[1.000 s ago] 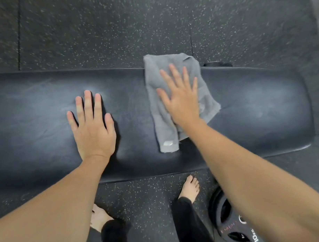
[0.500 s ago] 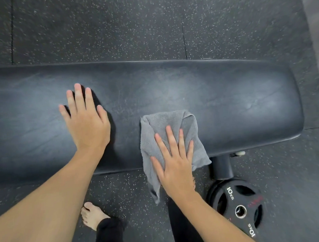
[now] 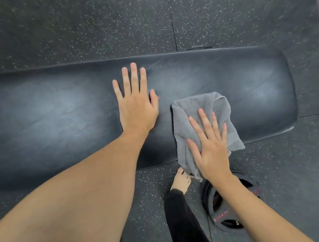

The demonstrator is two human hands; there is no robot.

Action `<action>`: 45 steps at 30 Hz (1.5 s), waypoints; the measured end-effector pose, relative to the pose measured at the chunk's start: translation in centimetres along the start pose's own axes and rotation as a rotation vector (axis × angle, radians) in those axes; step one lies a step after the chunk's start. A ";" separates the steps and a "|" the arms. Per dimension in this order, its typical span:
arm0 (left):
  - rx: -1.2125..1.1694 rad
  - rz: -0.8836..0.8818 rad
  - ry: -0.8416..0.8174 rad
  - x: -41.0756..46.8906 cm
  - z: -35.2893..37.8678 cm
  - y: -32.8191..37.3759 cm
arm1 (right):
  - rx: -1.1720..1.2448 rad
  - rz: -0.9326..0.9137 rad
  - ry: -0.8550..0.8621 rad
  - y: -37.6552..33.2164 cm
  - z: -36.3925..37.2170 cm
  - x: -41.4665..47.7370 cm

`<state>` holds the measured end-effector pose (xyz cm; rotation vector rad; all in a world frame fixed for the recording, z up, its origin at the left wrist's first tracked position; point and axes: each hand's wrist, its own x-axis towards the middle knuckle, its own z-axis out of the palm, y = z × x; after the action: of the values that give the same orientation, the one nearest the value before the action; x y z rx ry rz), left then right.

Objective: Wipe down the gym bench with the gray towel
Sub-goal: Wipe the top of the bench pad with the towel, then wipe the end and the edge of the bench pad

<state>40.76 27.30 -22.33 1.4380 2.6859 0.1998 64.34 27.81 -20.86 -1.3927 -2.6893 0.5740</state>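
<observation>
A long black padded gym bench (image 3: 55, 115) runs across the view from left to right. The gray towel (image 3: 196, 112) lies crumpled on its near right part, with one end hanging over the near edge. My right hand (image 3: 210, 148) presses flat on the towel, fingers spread, at the bench's near edge. My left hand (image 3: 136, 103) rests flat on the bare pad just left of the towel, fingers apart and holding nothing.
A black weight plate (image 3: 228, 209) lies on the speckled rubber floor (image 3: 97, 29) below the bench's right end, partly under my right forearm. My bare foot (image 3: 180, 180) and dark trouser leg stand beside it, close to the bench.
The towel and my right hand slid from the bench's far edge to its near edge, then stayed there. My left hand kept flat on the pad. The view shifted so the bench's right end sits closer.
</observation>
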 end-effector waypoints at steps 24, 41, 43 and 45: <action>-0.018 -0.017 0.003 0.2 -0.8 0.1 | -0.014 0.133 0.056 5.7 -4.5 18.2; -0.213 0.065 0.085 3.9 -2.2 9.9 | -0.078 0.080 0.047 7.2 -2.6 0.3; -0.176 0.092 -0.002 3.5 -0.7 11.7 | -0.043 0.183 0.080 9.3 -3.8 1.1; -0.055 0.118 -0.025 2.4 0.9 12.0 | -0.010 0.254 0.093 10.7 -4.7 2.2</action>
<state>49.38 35.93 -21.38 1.5734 2.5570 0.2599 72.40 36.59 -20.51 -1.7327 -2.4650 0.4976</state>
